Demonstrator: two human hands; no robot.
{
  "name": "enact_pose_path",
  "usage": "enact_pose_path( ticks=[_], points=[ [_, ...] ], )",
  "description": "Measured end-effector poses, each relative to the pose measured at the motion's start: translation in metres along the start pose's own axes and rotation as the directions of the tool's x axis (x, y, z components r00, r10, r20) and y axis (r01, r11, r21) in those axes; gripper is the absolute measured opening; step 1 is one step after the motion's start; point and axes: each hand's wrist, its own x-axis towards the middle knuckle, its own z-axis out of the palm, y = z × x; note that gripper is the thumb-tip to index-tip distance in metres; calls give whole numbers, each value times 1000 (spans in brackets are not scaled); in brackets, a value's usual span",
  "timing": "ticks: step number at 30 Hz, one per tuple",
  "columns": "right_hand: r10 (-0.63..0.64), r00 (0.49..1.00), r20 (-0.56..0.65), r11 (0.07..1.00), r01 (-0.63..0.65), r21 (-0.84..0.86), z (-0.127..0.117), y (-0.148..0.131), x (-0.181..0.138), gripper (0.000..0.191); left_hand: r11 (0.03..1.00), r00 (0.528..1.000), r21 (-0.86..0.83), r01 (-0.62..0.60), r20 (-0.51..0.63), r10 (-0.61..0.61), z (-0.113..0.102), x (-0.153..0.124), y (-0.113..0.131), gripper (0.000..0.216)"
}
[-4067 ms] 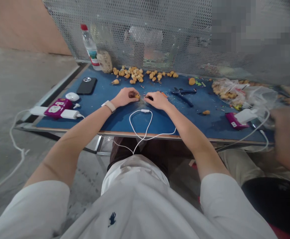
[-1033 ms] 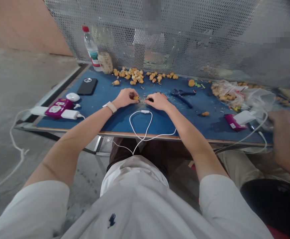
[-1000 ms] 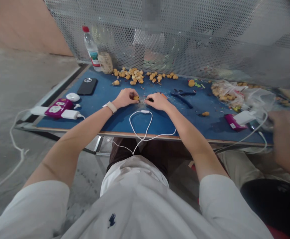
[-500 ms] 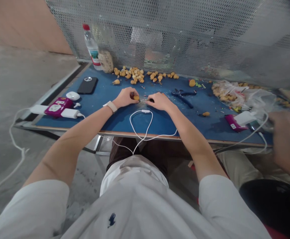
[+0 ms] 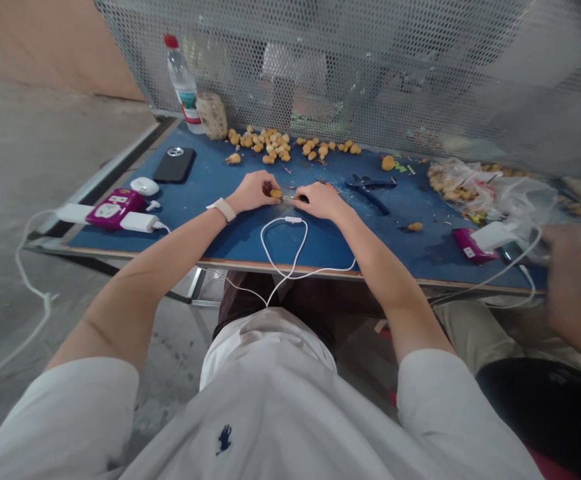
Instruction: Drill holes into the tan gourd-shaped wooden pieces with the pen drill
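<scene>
My left hand (image 5: 251, 192) rests on the blue table mat (image 5: 220, 220) with its fingers pinched on a small yellow-orange piece (image 5: 275, 194). My right hand (image 5: 320, 200) lies just to its right, fingers curled round a thin dark tool (image 5: 300, 198) whose tip points at that piece. The two hands almost touch. A white strap sits on my left wrist. A white cable loop (image 5: 284, 243) lies on the mat just in front of both hands.
Several yellow pieces (image 5: 270, 142) are heaped at the back by a water bottle (image 5: 182, 87) and a jar (image 5: 213, 115). A black phone (image 5: 173, 165), earbud case (image 5: 143, 186), purple power strip (image 5: 108, 208), blue-handled pliers (image 5: 370, 187) and plastic bags (image 5: 475, 190) lie around. Another person's hand (image 5: 568, 243) works at right.
My hands have stayed together on the yellow piece and the tool. The view has tilted slightly, so the table sits a little higher in the picture.
</scene>
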Motion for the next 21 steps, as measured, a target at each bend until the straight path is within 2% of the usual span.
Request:
enact_pose_path(
  ticks=[7,21],
  points=[
    [26,1000,2,1000,-26,9,-5,0,-5,29,999,999,20,28,-21,-28,1,-1,4,39],
    [37,999,25,999,-36,-39,-8,-7,-6,31,997,1000,68,-25,11,24,3,-2,10,32]
  ],
)
